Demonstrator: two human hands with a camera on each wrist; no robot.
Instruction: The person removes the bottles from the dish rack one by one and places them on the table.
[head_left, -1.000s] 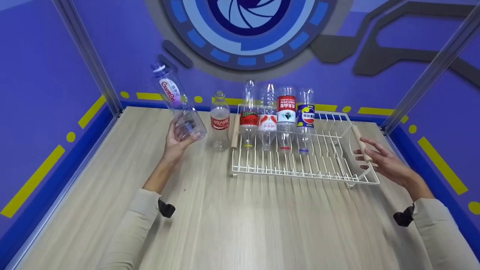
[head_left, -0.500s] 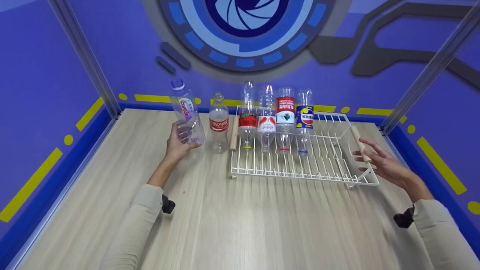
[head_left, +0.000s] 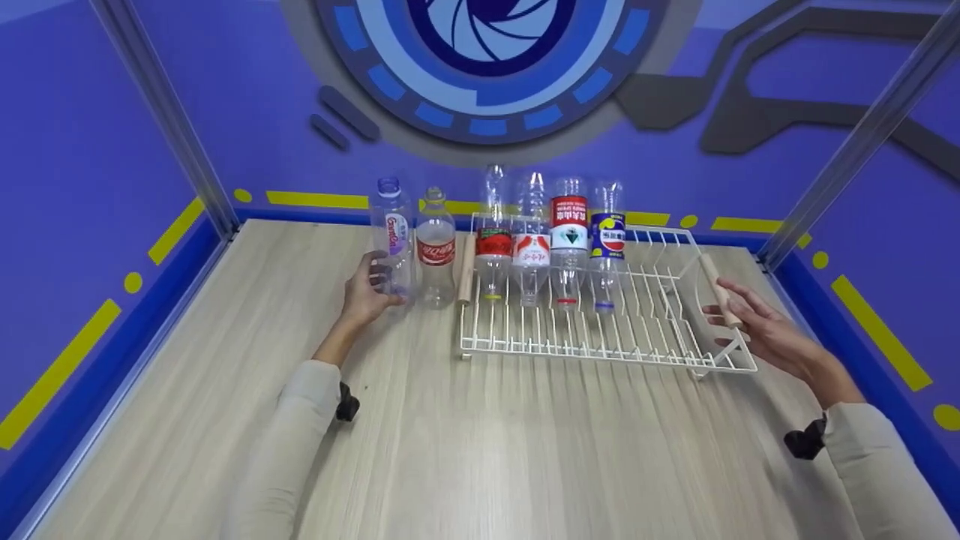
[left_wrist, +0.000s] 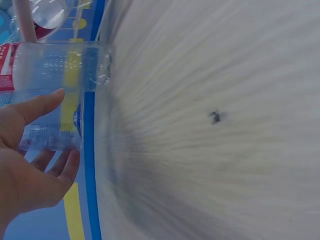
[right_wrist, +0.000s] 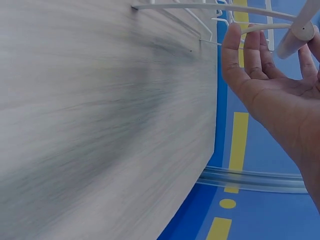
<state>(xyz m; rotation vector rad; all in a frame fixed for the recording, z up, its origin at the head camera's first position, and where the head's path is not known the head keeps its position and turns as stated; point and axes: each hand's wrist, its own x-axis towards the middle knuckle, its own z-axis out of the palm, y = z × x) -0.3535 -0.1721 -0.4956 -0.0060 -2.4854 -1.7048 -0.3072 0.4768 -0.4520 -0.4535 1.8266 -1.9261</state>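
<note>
In the head view my left hand (head_left: 367,294) holds the lower part of a clear plastic bottle (head_left: 398,259) with a white and purple label. The bottle stands upright beside a Coca-Cola bottle (head_left: 436,253). In the left wrist view the thumb and fingers lie on either side of its clear base (left_wrist: 50,137); I cannot tell whether it touches the table. My right hand (head_left: 772,330) holds the wooden handle (head_left: 720,291) at the right end of a white wire dish rack (head_left: 607,355), thumb on one side, fingers loosely behind. Beyond the fingers, the right wrist view shows the handle's end (right_wrist: 302,31).
Several empty bottles stand upside down in the rack's left part, among them one with a red and white label (head_left: 569,225) and a Pepsi bottle (head_left: 607,236). A second wooden handle (head_left: 466,270) is at the rack's left end. Blue printed panels (head_left: 90,187) enclose the wooden table (head_left: 480,450).
My left hand has moved right and down with the clear bottle, which went from tilted to upright beside the Coca-Cola bottle. The right hand stays at the rack's handle.
</note>
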